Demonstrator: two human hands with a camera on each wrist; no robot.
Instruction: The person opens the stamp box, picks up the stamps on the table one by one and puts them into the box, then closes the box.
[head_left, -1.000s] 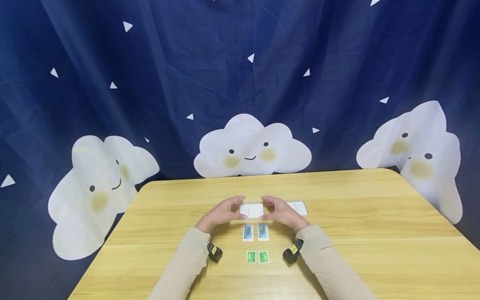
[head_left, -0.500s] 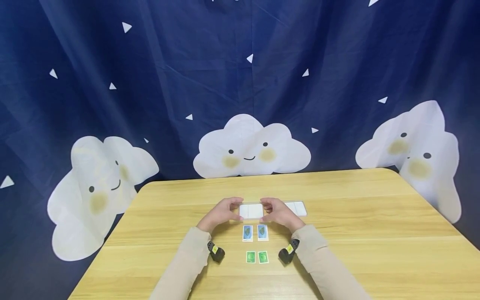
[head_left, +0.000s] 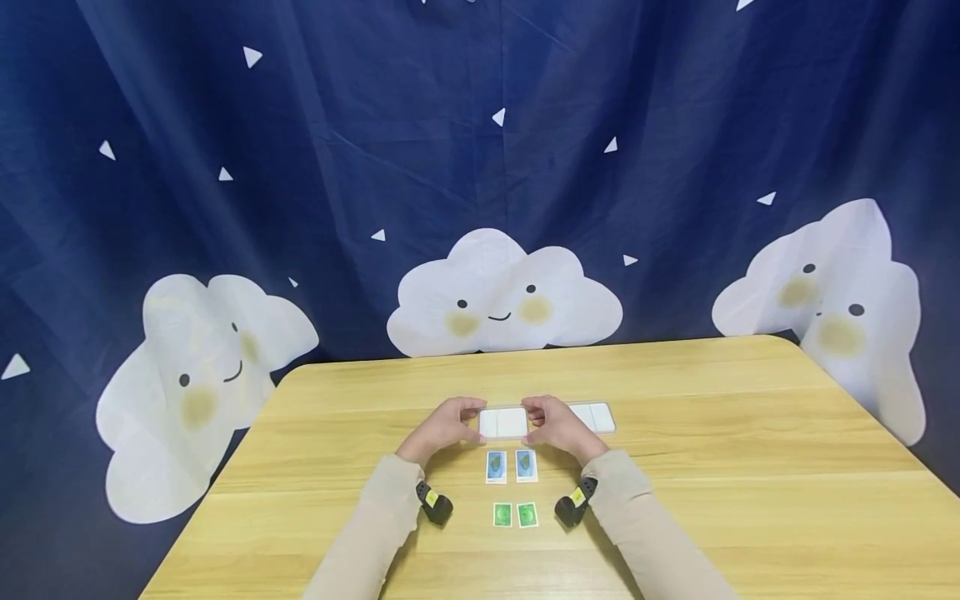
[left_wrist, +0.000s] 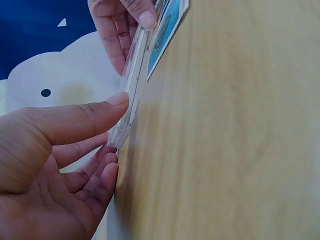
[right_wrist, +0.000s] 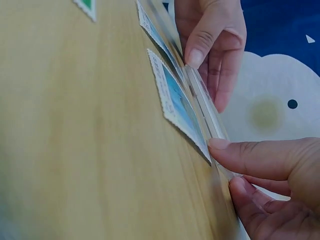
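Note:
A flat, clear plastic case (head_left: 504,422) with a white inside lies crosswise between my two hands. My left hand (head_left: 442,427) grips its left end, and my right hand (head_left: 561,427) holds the right end. In the left wrist view the thumb (left_wrist: 107,112) presses on the near edge of the case while the other fingers curl at its end. The right wrist view has the right thumb (right_wrist: 245,155) on the same near edge, fingertips right at the corner. Two blue stamps (head_left: 497,467) with toothed white borders lie side by side just in front of the case.
Nearer to me, two smaller green stamps (head_left: 502,514) lie side by side on the wooden table (head_left: 712,492). A second clear case (head_left: 597,417) with a white inside lies beyond my right hand. Behind the table hangs a dark blue curtain (head_left: 675,167) with clouds.
Both thumbs have slid slightly outward, off the top of the case to its near corners. My right wrist has turned a little inward. The stamps have stayed in place.

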